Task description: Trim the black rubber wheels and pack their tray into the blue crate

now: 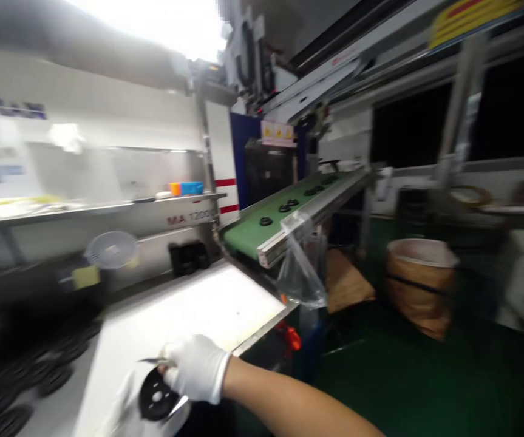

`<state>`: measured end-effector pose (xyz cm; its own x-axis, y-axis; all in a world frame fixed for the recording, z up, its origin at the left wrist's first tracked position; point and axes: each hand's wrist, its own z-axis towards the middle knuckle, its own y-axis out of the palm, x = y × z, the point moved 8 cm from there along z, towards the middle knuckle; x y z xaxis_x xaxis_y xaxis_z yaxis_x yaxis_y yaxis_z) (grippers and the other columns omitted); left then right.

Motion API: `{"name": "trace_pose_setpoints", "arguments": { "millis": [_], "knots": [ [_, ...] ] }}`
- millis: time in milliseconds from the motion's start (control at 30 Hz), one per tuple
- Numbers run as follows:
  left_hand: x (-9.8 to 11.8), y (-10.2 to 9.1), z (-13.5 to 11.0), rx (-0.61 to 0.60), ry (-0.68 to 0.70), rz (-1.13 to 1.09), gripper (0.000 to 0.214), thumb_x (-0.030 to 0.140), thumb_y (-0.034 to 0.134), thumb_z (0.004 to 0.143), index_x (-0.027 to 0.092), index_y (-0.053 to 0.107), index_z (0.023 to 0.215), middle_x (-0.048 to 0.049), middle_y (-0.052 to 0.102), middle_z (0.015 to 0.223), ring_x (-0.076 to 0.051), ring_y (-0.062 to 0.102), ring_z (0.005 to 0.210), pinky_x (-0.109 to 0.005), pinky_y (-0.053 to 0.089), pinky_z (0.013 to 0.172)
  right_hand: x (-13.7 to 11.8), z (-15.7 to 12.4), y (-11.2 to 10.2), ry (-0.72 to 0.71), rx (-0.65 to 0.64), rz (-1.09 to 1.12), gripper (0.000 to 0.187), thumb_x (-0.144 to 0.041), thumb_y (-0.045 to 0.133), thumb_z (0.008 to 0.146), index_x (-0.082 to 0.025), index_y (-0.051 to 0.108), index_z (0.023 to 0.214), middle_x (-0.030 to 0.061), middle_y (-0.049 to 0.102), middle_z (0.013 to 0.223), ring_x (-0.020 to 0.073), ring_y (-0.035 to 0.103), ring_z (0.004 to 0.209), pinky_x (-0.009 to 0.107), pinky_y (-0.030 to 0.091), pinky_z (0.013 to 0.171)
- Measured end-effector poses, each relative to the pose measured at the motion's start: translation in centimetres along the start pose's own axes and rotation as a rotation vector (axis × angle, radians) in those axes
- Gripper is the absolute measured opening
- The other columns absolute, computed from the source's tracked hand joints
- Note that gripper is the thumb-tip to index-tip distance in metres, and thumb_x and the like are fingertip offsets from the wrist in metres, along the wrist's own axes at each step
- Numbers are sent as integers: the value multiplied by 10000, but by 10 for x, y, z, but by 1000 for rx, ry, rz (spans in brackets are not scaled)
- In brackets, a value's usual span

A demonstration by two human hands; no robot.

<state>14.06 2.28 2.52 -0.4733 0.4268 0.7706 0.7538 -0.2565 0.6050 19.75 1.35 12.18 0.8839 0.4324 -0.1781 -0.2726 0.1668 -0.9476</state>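
In the head view, my right hand (198,367) wears a white glove and is closed on a thin pointed metal tool (150,360), possibly a trimming knife; its exact kind is unclear. Just below it is a black round plastic part (156,397) with a white-looking centre hole and several smaller openings. My left hand (122,409), also white-gloved and blurred, grips this part at its left edge. Under both hands lies a bright white worktop (189,303). A shiny strip at the part's lower right cannot be made out.
A green conveyor belt (248,232) carries several black parts down from a machine. More black round parts (54,379) lie at left. A clear plastic bag (300,267) hangs off the conveyor. A lined brown bin (419,285) stands right, and a shelf (102,208) runs behind the table.
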Motion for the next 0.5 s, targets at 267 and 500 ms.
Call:
{"name": "trace_pose_setpoints", "arguments": {
  "millis": [267, 500],
  "knots": [
    [16, -24, -21, 54, -20, -490, 209, 255, 613, 809, 192, 596, 1008, -39, 658, 863, -195, 638, 779, -348, 542, 657, -5, 10, 15, 90, 107, 378, 326, -465, 382, 901, -246, 590, 1023, 16, 665, 955, 175, 616, 848, 284, 445, 733],
    [56, -67, 21, 331, 155, -533, 184, 88, 569, 773, 112, 590, 954, -57, 618, 774, -182, 625, 717, -355, 551, 685, 37, 35, 44, 177, 95, 564, 214, -271, 393, 876, -196, 510, 713, -16, 586, 662, 116, 528, 594, 240, 357, 559]
  ]
}}
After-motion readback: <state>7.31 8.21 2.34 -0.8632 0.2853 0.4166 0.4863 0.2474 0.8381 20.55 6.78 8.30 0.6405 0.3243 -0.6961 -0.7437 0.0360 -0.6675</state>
